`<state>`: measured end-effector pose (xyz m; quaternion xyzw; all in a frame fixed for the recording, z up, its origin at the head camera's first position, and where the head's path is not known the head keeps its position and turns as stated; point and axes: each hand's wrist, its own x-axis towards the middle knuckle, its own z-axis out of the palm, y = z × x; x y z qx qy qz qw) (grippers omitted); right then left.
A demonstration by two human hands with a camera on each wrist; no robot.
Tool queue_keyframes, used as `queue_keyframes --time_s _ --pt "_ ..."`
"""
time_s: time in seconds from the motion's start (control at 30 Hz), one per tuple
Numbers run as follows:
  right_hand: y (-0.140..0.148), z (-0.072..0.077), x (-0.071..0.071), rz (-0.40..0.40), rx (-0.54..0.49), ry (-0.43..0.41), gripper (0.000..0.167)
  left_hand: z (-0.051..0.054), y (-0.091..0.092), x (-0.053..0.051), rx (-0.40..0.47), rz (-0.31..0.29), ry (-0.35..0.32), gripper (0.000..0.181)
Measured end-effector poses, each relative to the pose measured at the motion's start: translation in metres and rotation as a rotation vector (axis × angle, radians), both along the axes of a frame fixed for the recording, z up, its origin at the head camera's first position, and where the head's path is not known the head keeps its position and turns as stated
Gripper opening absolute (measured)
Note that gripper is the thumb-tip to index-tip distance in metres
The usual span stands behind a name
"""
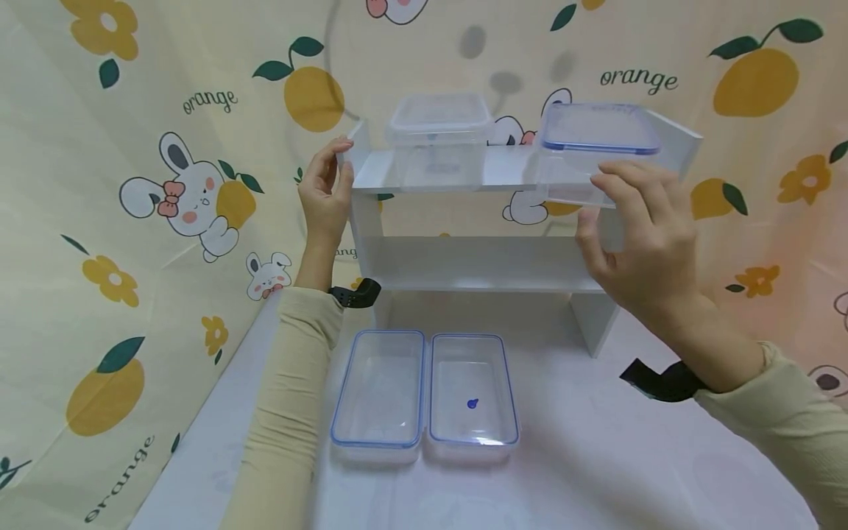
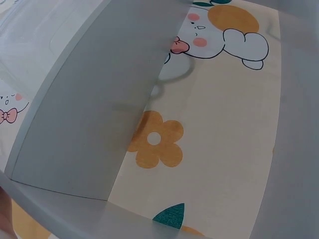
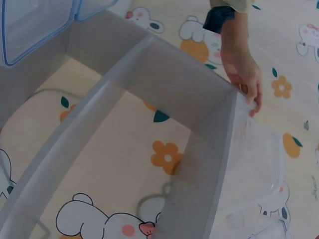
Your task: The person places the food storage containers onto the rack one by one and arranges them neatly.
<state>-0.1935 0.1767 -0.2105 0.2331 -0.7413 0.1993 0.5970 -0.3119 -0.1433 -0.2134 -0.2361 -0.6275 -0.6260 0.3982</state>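
My left hand (image 1: 326, 193) grips the upper left corner of a white shelf (image 1: 464, 263); the right wrist view also shows this hand (image 3: 243, 69) at the corner. On the top board sits a clear lidded box (image 1: 437, 143). To its right is a clear box with a blue-rimmed lid (image 1: 599, 131), its base reaching past the board's front edge. My right hand (image 1: 652, 243) is at that box's front right, fingers bent and spread from the thumb; whether they touch it is unclear. The left wrist view shows the shelf panels (image 2: 94, 99) and the edge of my left hand (image 2: 6, 216).
Two open clear containers with blue rims, left (image 1: 379, 390) and right (image 1: 472, 383), stand side by side on the white table (image 1: 583, 456) before the shelf. A small blue mark (image 1: 472, 403) shows in the right one. A patterned cloth (image 1: 199, 66) hangs behind.
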Motion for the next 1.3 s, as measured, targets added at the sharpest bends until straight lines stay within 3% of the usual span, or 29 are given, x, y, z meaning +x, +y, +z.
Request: queue_keyframes --time_s 0.17,0.3,0.77,1.13,1.3 --pt "-0.002 -0.001 -0.005 -0.098 0.13 -0.045 0.045 0.0 0.0 0.0 0.002 0.0 0.004 0.029" --pt "-0.002 -0.003 -0.009 -0.122 0.19 -0.088 0.049 -0.001 -0.001 0.0 0.003 0.0 0.007 0.028" --pt "0.0 -0.006 -0.016 -0.149 0.212 -0.21 0.059 -0.001 -0.001 -0.001 0.003 -0.004 0.006 0.028" --pt "0.009 -0.008 -0.025 -0.116 0.197 -0.203 0.062 0.0 0.0 0.0 0.006 -0.005 0.011 0.028" --pt "0.015 -0.005 -0.031 -0.118 0.226 -0.216 0.061 -0.002 -0.002 -0.005 0.007 -0.009 0.014 0.028"
